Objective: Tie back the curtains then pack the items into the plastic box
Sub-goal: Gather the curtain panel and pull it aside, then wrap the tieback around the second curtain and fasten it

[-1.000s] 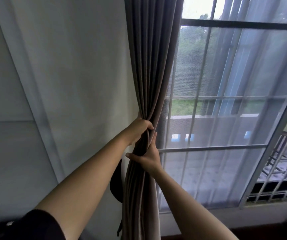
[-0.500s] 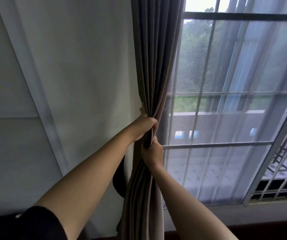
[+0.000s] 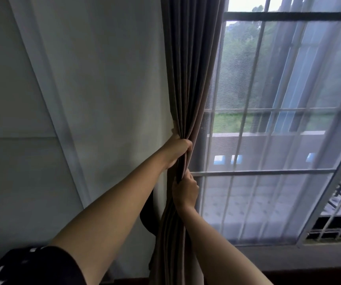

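Left hand (image 3: 177, 148) clenched around gathered brown curtain (image 3: 192, 79), right hand (image 3: 185, 191) gripping curtain just below

The heavy brown-grey curtain (image 3: 194, 79) hangs in tight vertical pleats between the pale wall and the window. It is gathered into a narrow bundle, pinched at mid-height, and falls in close folds below. Behind it a sheer white curtain (image 3: 268, 140) hangs flat over the glass.
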Available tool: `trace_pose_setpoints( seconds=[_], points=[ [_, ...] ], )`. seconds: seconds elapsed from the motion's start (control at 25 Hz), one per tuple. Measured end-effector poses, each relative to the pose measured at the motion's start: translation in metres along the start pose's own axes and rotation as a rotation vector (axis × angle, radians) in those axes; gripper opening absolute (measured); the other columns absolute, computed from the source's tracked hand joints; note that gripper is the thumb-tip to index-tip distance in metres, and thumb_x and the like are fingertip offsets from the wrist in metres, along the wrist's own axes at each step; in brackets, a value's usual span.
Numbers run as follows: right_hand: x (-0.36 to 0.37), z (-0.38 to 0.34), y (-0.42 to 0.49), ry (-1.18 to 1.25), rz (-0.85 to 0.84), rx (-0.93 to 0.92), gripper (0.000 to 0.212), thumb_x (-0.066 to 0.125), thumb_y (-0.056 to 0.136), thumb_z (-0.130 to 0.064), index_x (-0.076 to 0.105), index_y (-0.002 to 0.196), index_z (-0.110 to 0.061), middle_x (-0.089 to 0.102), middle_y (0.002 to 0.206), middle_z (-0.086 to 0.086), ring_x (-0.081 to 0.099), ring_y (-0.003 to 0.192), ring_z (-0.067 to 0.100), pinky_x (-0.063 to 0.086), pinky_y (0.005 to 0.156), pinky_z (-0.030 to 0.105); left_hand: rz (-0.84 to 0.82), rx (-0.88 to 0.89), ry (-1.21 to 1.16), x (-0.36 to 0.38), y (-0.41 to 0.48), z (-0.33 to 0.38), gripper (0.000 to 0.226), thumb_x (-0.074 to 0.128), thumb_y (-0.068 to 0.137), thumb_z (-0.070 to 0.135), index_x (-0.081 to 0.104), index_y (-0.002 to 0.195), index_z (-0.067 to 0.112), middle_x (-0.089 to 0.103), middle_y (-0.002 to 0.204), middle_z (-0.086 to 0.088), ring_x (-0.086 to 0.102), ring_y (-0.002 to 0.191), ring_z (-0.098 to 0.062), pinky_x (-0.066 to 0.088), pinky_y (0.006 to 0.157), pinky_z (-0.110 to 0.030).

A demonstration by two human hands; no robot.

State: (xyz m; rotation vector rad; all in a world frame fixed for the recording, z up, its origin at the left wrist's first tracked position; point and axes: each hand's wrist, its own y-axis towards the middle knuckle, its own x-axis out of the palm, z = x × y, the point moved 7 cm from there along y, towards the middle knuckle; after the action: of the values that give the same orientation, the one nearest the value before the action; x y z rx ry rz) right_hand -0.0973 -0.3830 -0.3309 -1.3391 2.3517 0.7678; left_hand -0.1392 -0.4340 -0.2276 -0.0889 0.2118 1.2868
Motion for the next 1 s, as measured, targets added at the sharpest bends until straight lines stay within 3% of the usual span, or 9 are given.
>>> trace_pose_setpoints(
  seconds=[0.16, 0.24, 0.32, 0.4, 0.56, 0.68, 0.72, 0.8, 1.0],
  points=[
    [0.001, 0.001, 0.007, -0.065, -0.029, -0.011, 0.043, 0.045, 0.089, -0.007, 0.048, 0.132, -0.011, 0.065, 0.117, 0.015, 0.061, 0.102, 0.037, 0.047, 0.085, 0.041, -0.042, 0.097, -0.017, -0.005, 0.0, 0.002, 0.073, 0.065, 0.078, 0.036, 0.034, 0.142, 0.018, 0.057, 0.123, -0.005, 0.056, 0.11, -0.019, 0.048, 0.088, -0.028],
    [0.0, 0.005, 0.011, -0.088, -0.039, -0.013, 0.04, 0.045, 0.087, -0.003, 0.051, 0.127, -0.008, 0.064, 0.116, 0.015, 0.06, 0.102, 0.039, 0.047, 0.086, 0.041, -0.155, 0.2, -0.136, -0.014, -0.003, -0.006, 0.068, 0.047, 0.085, 0.062, 0.038, 0.142, 0.025, 0.054, 0.134, 0.0, 0.052, 0.123, -0.016, 0.042, 0.102, -0.032],
    [0.0, 0.007, 0.015, -0.112, -0.024, -0.036, 0.031, 0.047, 0.088, -0.005, 0.055, 0.118, -0.007, 0.066, 0.111, 0.015, 0.06, 0.099, 0.04, 0.047, 0.083, 0.04, -0.092, 0.17, -0.385, -0.036, 0.002, -0.022, 0.074, 0.03, 0.084, 0.071, 0.039, 0.142, 0.027, 0.048, 0.142, 0.002, 0.048, 0.128, -0.016, 0.039, 0.106, -0.038],
    [0.002, 0.007, 0.018, -0.117, -0.02, -0.061, 0.024, 0.049, 0.088, -0.007, 0.056, 0.111, -0.005, 0.067, 0.106, 0.015, 0.061, 0.095, 0.039, 0.048, 0.079, 0.04, 0.168, 0.063, -0.486, -0.062, 0.009, -0.052, 0.062, 0.034, 0.092, 0.061, 0.043, 0.14, 0.022, 0.049, 0.141, 0.001, 0.052, 0.121, -0.017, 0.042, 0.1, -0.036],
    [0.0, 0.008, 0.022, -0.135, 0.014, -0.077, 0.032, 0.05, 0.087, -0.005, 0.056, 0.119, -0.006, 0.067, 0.106, 0.015, 0.063, 0.092, 0.037, 0.049, 0.079, 0.039, 0.519, -0.191, -0.01, -0.106, 0.01, -0.127, 0.023, 0.049, 0.094, 0.015, 0.061, 0.113, 0.009, 0.066, 0.105, -0.011, 0.061, 0.091, -0.022, 0.046, 0.063, -0.02],
    [-0.001, 0.008, 0.022, -0.125, 0.031, -0.091, 0.028, 0.052, 0.086, -0.006, 0.058, 0.114, -0.004, 0.067, 0.103, 0.016, 0.062, 0.091, 0.039, 0.046, 0.077, 0.036, 0.356, -0.369, 0.407, -0.113, 0.023, -0.189, 0.012, 0.052, 0.092, 0.015, 0.053, 0.081, 0.015, 0.057, 0.086, -0.006, 0.056, 0.103, -0.027, 0.039, 0.076, -0.026],
    [-0.001, 0.007, 0.022, -0.119, 0.032, -0.098, 0.025, 0.053, 0.087, -0.008, 0.059, 0.111, -0.004, 0.067, 0.101, 0.016, 0.062, 0.09, 0.039, 0.044, 0.075, 0.034, 0.265, -0.412, 0.446, -0.108, 0.028, -0.208, 0.007, 0.057, 0.09, 0.016, 0.055, 0.091, 0.01, 0.06, 0.1, -0.011, 0.055, 0.108, -0.029, 0.041, 0.082, -0.029],
    [-0.002, 0.006, 0.022, -0.106, 0.034, -0.102, 0.021, 0.054, 0.088, -0.012, 0.06, 0.107, -0.004, 0.067, 0.097, 0.015, 0.061, 0.088, 0.039, 0.038, 0.069, 0.031, 0.128, -0.44, 0.479, -0.098, 0.041, -0.245, 0.043, 0.067, 0.085, 0.019, 0.052, 0.122, 0.002, 0.057, 0.123, -0.014, 0.055, 0.115, -0.032, 0.043, 0.089, -0.03],
    [-0.005, 0.007, 0.023, -0.08, 0.026, -0.106, 0.017, 0.056, 0.089, -0.016, 0.06, 0.101, -0.006, 0.066, 0.088, 0.012, 0.061, 0.082, 0.035, 0.034, 0.067, 0.026, 0.132, -0.461, 0.428, -0.091, 0.052, -0.295, 0.041, 0.062, 0.088, 0.028, 0.055, 0.122, 0.005, 0.062, 0.12, -0.011, 0.061, 0.106, -0.028, 0.048, 0.092, -0.034]
  ],
)
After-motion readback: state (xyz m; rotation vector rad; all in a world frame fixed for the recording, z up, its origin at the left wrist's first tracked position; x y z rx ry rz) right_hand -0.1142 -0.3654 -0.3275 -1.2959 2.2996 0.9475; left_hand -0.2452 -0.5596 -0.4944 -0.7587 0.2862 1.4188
